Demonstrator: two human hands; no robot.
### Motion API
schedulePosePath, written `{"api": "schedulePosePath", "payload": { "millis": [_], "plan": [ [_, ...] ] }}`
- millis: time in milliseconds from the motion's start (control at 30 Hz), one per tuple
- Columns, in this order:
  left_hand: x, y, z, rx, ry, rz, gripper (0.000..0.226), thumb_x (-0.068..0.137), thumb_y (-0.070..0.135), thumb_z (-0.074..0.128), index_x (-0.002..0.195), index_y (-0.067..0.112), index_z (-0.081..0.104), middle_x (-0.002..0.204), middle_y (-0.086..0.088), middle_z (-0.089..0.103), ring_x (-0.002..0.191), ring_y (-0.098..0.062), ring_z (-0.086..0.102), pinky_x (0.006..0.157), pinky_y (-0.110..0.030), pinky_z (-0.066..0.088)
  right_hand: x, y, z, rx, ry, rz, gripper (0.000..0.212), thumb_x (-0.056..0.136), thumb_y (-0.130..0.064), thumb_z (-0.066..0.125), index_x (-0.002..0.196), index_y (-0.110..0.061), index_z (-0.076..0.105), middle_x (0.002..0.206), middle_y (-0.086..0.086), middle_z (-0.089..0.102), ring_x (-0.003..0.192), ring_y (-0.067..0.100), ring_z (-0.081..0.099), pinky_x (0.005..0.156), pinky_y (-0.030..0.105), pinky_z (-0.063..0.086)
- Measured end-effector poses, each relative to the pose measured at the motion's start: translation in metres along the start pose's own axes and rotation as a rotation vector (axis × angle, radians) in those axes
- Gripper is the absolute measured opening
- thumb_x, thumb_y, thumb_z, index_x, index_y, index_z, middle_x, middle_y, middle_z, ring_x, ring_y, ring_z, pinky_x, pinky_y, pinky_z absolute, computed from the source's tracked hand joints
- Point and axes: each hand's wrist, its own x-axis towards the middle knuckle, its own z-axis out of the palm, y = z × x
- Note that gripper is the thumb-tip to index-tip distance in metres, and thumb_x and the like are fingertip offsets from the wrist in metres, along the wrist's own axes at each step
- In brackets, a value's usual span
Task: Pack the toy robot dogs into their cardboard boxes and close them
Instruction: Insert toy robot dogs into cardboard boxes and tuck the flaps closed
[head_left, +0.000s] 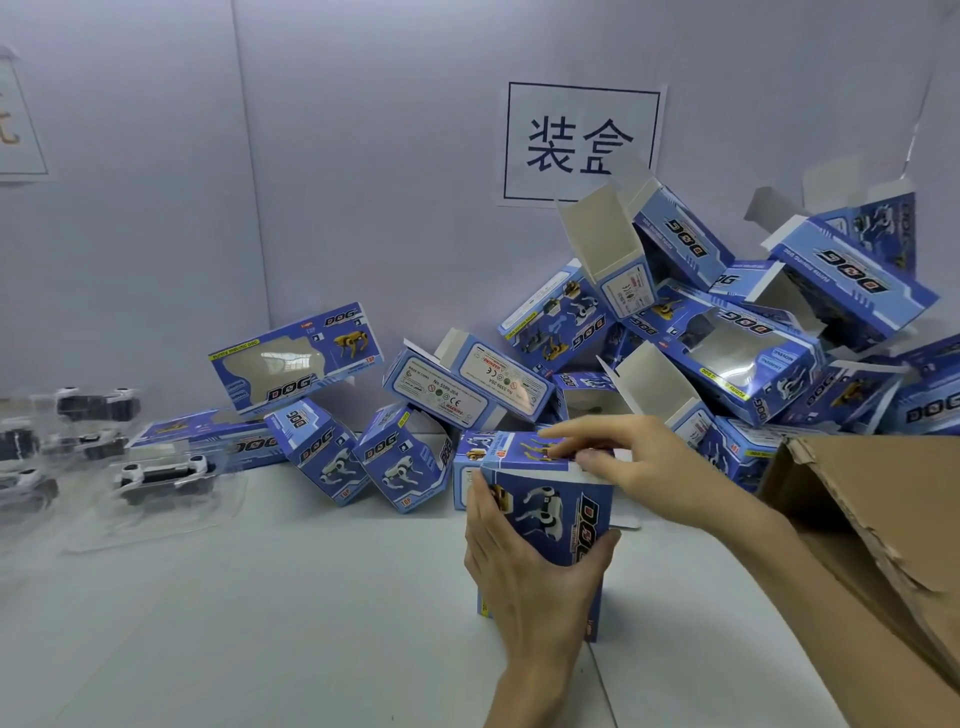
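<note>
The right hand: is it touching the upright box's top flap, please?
Touching: the head view shows the right hand pressing on the top flap of the upright box.

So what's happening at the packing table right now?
A person is closing one blue dog box, stood on end on the table. The left hand grips its side while the right hand presses on the top flap. Toy dogs lie in clear trays at left; open boxes are piled at the back, beside a brown carton.

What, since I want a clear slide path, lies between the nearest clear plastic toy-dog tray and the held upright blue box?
Head view: two tilted blue cardboard boxes lean there; nearer the camera, the white tabletop is bare.
</note>
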Motion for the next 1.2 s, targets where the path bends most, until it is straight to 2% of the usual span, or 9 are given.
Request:
{"api": "schedulePosePath", "payload": {
  "millis": [167,300,433,533,633,767,900,1000,1200],
  "plan": [
    [-0.002,-0.004,0.001,0.079,-0.013,0.143,0.113,0.064,0.075,0.065,0.153,0.045,0.004,0.162,0.0,0.016,0.141,-0.024,0.033,0.112,-0.043,0.033,-0.008,0.016,-0.005,0.294,-0.055,0.046,0.022,0.099,-0.007,0.056,0.113,-0.023,0.062,0.115,-0.008,0.073,0.119,0.003,0.06,0.078,0.024,0.058],
    [-0.003,-0.004,0.003,0.187,0.027,0.347,0.09,0.073,0.062,0.068,0.15,0.042,0.025,0.163,-0.014,0.012,0.145,-0.031,0.026,0.11,-0.054,0.036,-0.012,0.018,-0.001,0.176,0.018,-0.024,0.021,0.099,-0.012,0.057,0.11,-0.027,0.066,0.112,-0.017,0.072,0.118,-0.003,0.059,0.076,0.015,0.056],
    [0.002,-0.006,0.009,0.24,0.051,0.449,0.087,0.065,0.047,0.084,0.139,0.033,0.039,0.16,-0.013,0.018,0.145,-0.039,0.027,0.11,-0.059,0.033,-0.012,0.021,0.004,0.207,0.061,-0.009,0.017,0.099,-0.014,0.059,0.108,-0.025,0.068,0.111,-0.013,0.072,0.117,-0.002,0.06,0.07,0.026,0.06],
    [0.007,-0.002,0.009,0.233,0.024,0.463,0.085,0.061,0.04,0.088,0.132,0.031,0.043,0.157,-0.013,0.027,0.148,-0.036,0.02,0.113,-0.059,0.028,-0.009,0.021,0.004,0.181,0.114,-0.039,0.014,0.097,-0.01,0.062,0.101,-0.022,0.069,0.11,-0.013,0.073,0.113,0.0,0.063,0.075,0.028,0.061],
    [0.012,0.001,0.001,0.23,-0.021,0.501,0.074,0.066,0.04,0.084,0.128,0.029,0.045,0.153,-0.009,0.039,0.148,-0.03,0.022,0.115,-0.056,0.026,-0.01,0.024,0.007,0.176,0.155,-0.071,0.011,0.093,-0.009,0.066,0.094,-0.018,0.072,0.111,-0.013,0.074,0.111,0.002,0.065,0.078,0.026,0.06],
    [0.024,-0.003,-0.016,0.228,-0.052,0.597,0.044,0.081,0.047,0.064,0.121,0.029,0.057,0.144,0.002,0.049,0.142,-0.024,0.037,0.116,-0.049,0.023,-0.017,0.034,0.017,0.161,0.218,-0.115,0.009,0.091,-0.011,0.069,0.097,-0.017,0.074,0.115,-0.013,0.072,0.118,0.001,0.061,0.095,0.018,0.049],
    [0.043,-0.01,-0.029,0.198,-0.106,0.667,0.035,0.088,0.038,0.061,0.122,0.029,0.062,0.138,0.006,0.054,0.134,-0.018,0.045,0.108,-0.05,0.034,-0.026,0.041,0.026,0.141,0.262,-0.15,0.032,0.083,-0.007,0.078,0.109,-0.023,0.07,0.124,-0.021,0.066,0.125,-0.002,0.054,0.095,0.007,0.041],
    [0.055,-0.014,-0.035,0.141,-0.108,0.643,0.042,0.091,0.035,0.058,0.131,0.022,0.059,0.138,0.005,0.057,0.135,-0.013,0.044,0.107,-0.045,0.038,-0.027,0.041,0.03,0.194,0.279,-0.135,0.033,0.083,-0.003,0.076,0.109,-0.023,0.07,0.122,-0.026,0.065,0.125,-0.002,0.053,0.092,0.02,0.052],
    [0.066,-0.017,-0.04,0.117,-0.138,0.661,0.034,0.093,0.032,0.052,0.119,0.018,0.07,0.126,0.005,0.066,0.124,-0.014,0.054,0.099,-0.04,0.046,-0.029,0.041,0.036,0.302,0.305,-0.102,0.029,0.085,-0.006,0.074,0.11,-0.021,0.071,0.124,-0.016,0.066,0.127,0.007,0.053,0.089,0.034,0.058]
  ]
}}
